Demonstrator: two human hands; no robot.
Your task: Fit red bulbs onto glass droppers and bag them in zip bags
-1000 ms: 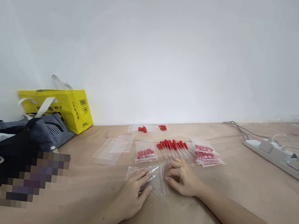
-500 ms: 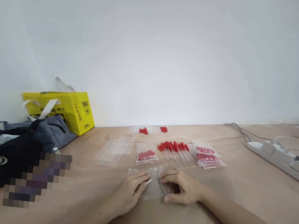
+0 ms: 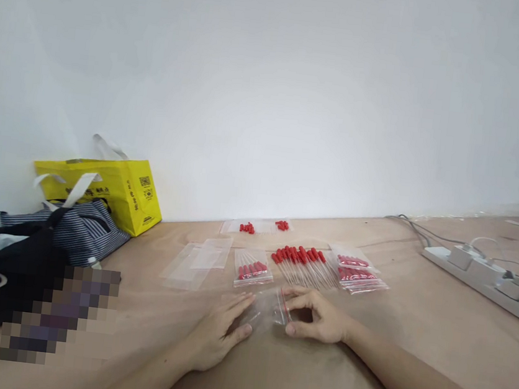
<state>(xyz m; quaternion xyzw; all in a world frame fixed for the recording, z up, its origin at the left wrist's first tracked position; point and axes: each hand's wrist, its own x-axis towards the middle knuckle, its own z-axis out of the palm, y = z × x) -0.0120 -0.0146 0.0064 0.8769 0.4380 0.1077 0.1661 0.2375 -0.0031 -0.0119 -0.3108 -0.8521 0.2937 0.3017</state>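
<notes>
A clear zip bag (image 3: 270, 307) with a red line along its zip edge lies between my hands. My right hand (image 3: 318, 317) has thumb and fingers closed on that zip edge at the bag's right end. Fingers stretched out and thumb apart, my left hand (image 3: 222, 331) rests at the bag's left end. Just beyond, a filled zip bag (image 3: 253, 270) holds several red-bulbed droppers. Loose droppers (image 3: 303, 263) with red bulbs and clear stems lie in a row to its right. Stacked filled bags (image 3: 360, 273) sit farther right.
Flat clear bags (image 3: 188, 267) overlap at the left. Small red bulbs (image 3: 247, 227) lie on clear plastic (image 3: 265, 226) by the wall. A yellow bag (image 3: 132, 199), striped bag (image 3: 91, 231) and black bag (image 3: 0, 290) stand at left; a power strip (image 3: 479, 279) lies at right.
The zip bag's near edge has drawn up, and the bag looks narrower between my hands. My left fingers have straightened and the thumb has spread away. The view has shifted slightly.
</notes>
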